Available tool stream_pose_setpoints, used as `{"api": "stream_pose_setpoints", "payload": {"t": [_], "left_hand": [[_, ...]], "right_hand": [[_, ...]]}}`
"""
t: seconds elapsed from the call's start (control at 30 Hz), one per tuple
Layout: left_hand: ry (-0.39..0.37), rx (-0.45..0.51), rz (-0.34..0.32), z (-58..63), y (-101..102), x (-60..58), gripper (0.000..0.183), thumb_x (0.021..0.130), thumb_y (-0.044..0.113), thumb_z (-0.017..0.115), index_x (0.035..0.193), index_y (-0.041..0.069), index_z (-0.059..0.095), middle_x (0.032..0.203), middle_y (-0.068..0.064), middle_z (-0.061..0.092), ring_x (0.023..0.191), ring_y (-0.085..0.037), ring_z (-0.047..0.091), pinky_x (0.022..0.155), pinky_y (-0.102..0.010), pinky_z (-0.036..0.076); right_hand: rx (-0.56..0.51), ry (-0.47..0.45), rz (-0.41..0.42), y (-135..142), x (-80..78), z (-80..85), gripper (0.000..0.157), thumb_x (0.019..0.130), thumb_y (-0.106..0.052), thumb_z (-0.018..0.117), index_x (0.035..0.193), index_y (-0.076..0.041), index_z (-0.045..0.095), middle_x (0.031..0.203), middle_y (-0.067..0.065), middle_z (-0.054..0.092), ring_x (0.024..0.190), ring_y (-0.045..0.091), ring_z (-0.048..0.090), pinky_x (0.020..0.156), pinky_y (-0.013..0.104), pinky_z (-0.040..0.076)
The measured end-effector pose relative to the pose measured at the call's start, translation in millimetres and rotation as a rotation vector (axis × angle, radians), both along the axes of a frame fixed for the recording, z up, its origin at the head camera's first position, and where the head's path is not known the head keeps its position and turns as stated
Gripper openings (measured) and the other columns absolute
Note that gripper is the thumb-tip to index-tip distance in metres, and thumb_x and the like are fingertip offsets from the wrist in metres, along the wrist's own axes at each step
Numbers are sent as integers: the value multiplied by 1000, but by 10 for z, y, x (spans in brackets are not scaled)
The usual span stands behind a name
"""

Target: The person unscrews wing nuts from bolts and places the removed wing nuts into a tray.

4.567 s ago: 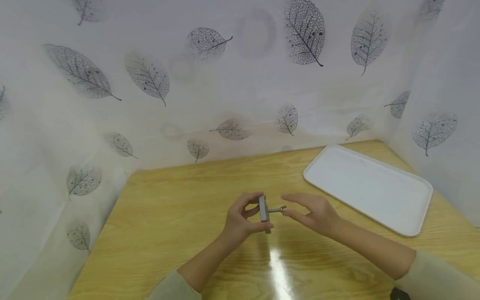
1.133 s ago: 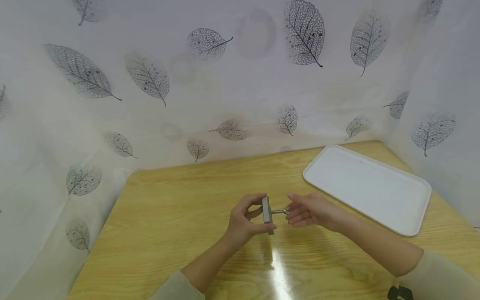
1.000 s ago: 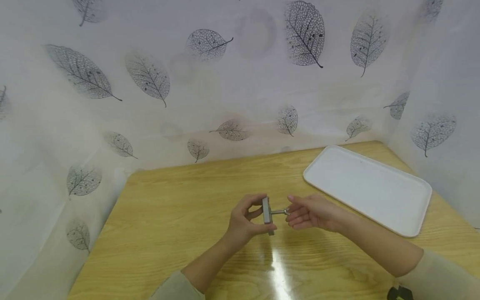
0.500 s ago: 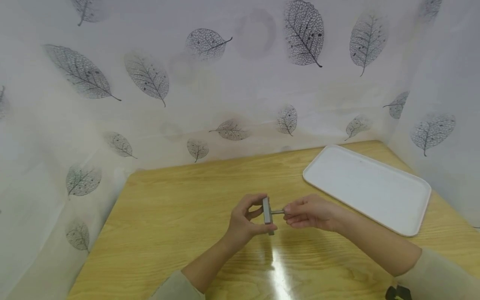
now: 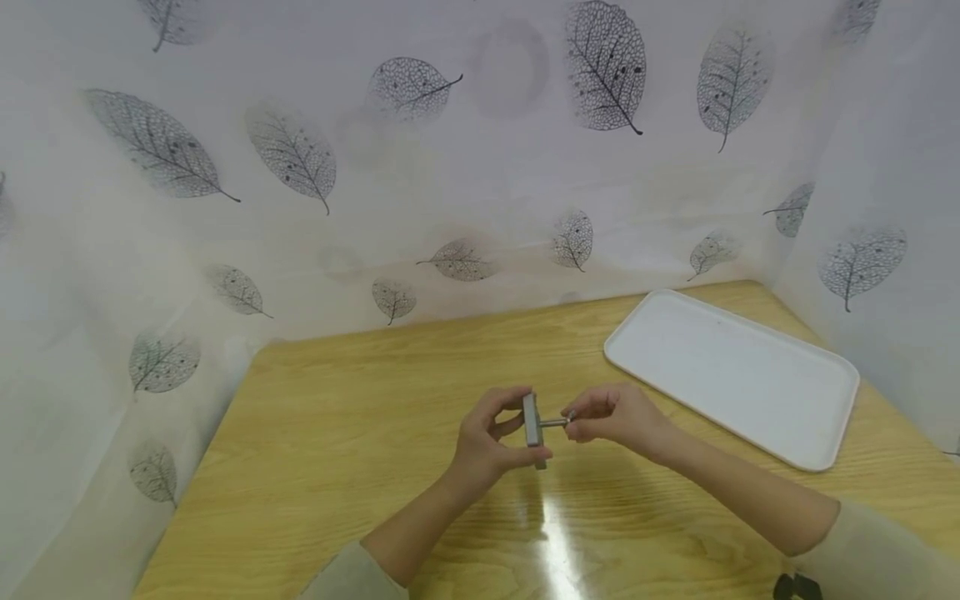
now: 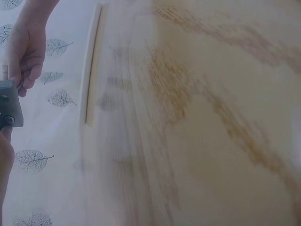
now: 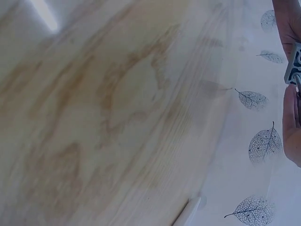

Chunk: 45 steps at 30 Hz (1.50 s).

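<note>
My left hand (image 5: 491,437) holds a grey metal block (image 5: 532,421) by its edges, thumb below and fingers above, over the table. From the block's right face a thin metal wing screw (image 5: 553,422) sticks out sideways. At its winged end, my right hand (image 5: 618,421) pinches with thumb and index finger. In the left wrist view the block (image 6: 11,106) shows holes in its face, with the right hand (image 6: 28,56) above it. The right wrist view catches the block (image 7: 293,66) at its edge, cut-outs visible, with the right hand (image 7: 292,136) below.
A white rectangular tray (image 5: 735,379) lies at an angle on the right of the wooden table (image 5: 360,417). Leaf-print cloth (image 5: 480,167) hangs behind and at both sides. Something small and black (image 5: 797,586) shows by the right sleeve.
My right hand's fingers, loose around the screw's end a second ago, closed on it, then turned so the thumb and index finger now pinch the wing. The left hand and block stay nearly still.
</note>
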<state>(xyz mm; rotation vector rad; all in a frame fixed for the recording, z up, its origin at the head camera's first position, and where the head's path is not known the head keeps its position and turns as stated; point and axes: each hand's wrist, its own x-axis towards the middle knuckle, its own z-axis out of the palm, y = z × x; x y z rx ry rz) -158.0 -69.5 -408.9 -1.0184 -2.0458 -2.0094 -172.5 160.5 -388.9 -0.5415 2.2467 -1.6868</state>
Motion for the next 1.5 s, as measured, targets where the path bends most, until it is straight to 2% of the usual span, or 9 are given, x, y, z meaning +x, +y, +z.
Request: {"api": "stream_pose_setpoints", "payload": {"t": [0.13,0.27,0.43,0.9,1.1,1.2,1.27,1.4,1.5], "left_hand": [[14,-3,-2,0,-9,-4,69,69,0,81,128,-4,47,121,-21,49,111,-13,52,100,-33,51],[30,0,-5,3,-11,-10,69,71,9,82,128,-5,47,121,-22,49,111,-13,52,99,-34,51],[32,8,-5,8,-7,-20,70,72,20,81,128,-5,47,120,-22,50,111,-13,52,99,-34,51],[24,9,-4,11,-16,-14,70,72,23,81,128,-3,48,121,-22,50,111,-13,52,99,-34,51],[12,-4,9,6,-20,-6,69,72,19,82,129,0,49,121,-20,51,111,-13,53,100,-34,51],[8,-8,12,2,-20,-7,68,71,16,82,129,0,49,121,-20,51,110,-13,52,100,-33,51],[0,-5,10,2,-19,-6,68,71,13,82,128,-1,49,121,-20,50,110,-13,52,100,-33,50],[-17,-1,8,2,-16,-5,69,69,8,83,128,-4,48,121,-20,50,110,-13,52,100,-33,50],[-19,0,11,6,-9,-2,69,68,4,83,127,-5,48,121,-20,50,110,-13,52,100,-33,50]], "right_hand": [[88,261,-20,-13,53,-29,21,83,-15,73,99,-1,71,94,10,72,81,8,68,73,22,61],[74,666,13,-24,39,-83,13,82,-11,73,92,-3,73,89,6,73,79,11,69,71,19,60],[25,1096,58,-44,-33,-123,30,91,-28,59,88,-1,72,85,8,73,76,21,69,76,15,58],[149,1179,15,-11,-41,-124,41,89,-39,62,101,0,68,96,9,72,84,22,69,82,16,57],[88,1290,60,-23,-52,-113,48,86,-39,67,102,6,66,98,13,70,85,25,68,86,20,57],[82,1228,36,-21,-40,-110,46,87,-36,66,103,7,65,99,15,70,85,26,67,87,18,56],[105,1074,1,-16,-13,-101,38,90,-30,65,104,5,65,99,13,70,84,22,67,83,16,57],[155,544,-97,-11,38,-39,27,95,-22,58,107,0,66,95,10,71,76,14,65,66,24,60],[101,116,-132,10,15,18,37,97,-29,54,108,5,65,88,8,70,72,14,64,60,30,61]]}}
